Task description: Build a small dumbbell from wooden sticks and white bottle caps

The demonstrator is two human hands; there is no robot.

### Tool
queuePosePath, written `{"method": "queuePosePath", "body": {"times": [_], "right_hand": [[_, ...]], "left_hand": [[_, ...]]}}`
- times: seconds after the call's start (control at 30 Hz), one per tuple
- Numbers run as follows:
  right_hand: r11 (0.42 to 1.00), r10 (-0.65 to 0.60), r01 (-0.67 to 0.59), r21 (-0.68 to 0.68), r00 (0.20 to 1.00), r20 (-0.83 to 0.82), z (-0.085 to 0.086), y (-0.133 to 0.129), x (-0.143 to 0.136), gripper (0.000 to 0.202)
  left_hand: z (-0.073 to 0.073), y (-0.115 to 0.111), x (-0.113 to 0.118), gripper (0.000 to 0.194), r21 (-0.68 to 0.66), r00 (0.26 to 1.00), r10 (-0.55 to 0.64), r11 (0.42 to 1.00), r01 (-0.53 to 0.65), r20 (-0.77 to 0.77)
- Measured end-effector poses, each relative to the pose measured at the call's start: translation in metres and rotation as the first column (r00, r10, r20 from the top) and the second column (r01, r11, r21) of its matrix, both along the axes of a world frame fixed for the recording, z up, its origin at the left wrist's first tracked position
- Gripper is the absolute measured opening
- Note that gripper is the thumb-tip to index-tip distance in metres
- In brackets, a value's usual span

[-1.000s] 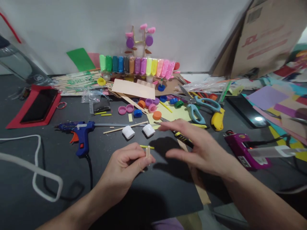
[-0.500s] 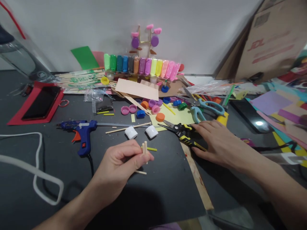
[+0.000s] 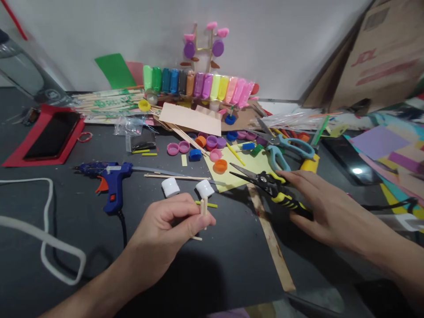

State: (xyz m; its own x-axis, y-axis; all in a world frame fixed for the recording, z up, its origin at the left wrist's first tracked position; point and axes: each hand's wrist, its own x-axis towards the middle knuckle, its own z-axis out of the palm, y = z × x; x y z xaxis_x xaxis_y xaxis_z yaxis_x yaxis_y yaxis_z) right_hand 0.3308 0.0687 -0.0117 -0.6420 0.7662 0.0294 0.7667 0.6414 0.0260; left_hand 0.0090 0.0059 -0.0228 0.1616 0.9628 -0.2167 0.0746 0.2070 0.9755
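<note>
My left hand (image 3: 179,223) pinches a pair of short wooden sticks (image 3: 203,210) upright between thumb and fingertips. Another short stick (image 3: 197,238) shows just below it. To the right, my right hand (image 3: 327,210) grips the handles of black-and-yellow shears (image 3: 265,179), whose blades stand apart and point left over a yellow paper sheet (image 3: 228,185). Two white caps (image 3: 170,187) lie beyond my left hand, with a long thin stick (image 3: 179,177) behind them. Close to the left fingertips lies a yellow-green stick (image 3: 212,204).
A blue glue gun (image 3: 114,181) and white cable (image 3: 46,212) are at left. Light-blue scissors (image 3: 280,152) lie beyond the shears. Colourful bottle caps (image 3: 195,154) and clay packs (image 3: 198,85) spread behind. A phone (image 3: 51,134) rests on red paper; a wooden strip (image 3: 274,247) runs toward the front edge.
My right hand has drawn the shears to the right, and their blades now stand wider apart. My left hand keeps its hold on the short sticks, nearly still.
</note>
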Motion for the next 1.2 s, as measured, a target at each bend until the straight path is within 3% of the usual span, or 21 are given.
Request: {"method": "queuePosePath", "body": {"times": [0.13,0.23,0.47,0.7,1.2], "right_hand": [[0.977,0.031,-0.057,-0.206,0.991,-0.128,0.016,-0.015,-0.021,0.063],[0.961,0.071,-0.111,-0.253,0.984,-0.161,0.02,-0.019,-0.034,0.067],[0.97,0.072,-0.108,-0.217,0.983,-0.167,0.02,-0.019,-0.03,0.06],[0.977,0.18,-0.191,-0.089,0.977,-0.117,0.03,-0.02,-0.033,0.056],[0.973,0.2,-0.209,-0.093,0.975,-0.102,0.036,-0.02,-0.042,0.056]], "left_hand": [[0.002,0.001,0.0,0.021,0.049,0.997,-0.011,0.999,0.015,-0.079],[0.006,0.001,-0.001,0.023,0.096,0.991,-0.001,0.995,0.015,-0.135],[0.01,0.003,-0.001,0.029,0.134,0.977,-0.051,0.988,0.08,-0.208],[0.007,0.003,-0.001,0.028,0.169,0.969,-0.05,0.981,0.093,-0.241],[0.006,0.0,-0.009,0.026,0.445,0.915,-0.029,0.867,0.224,-0.403]]}}
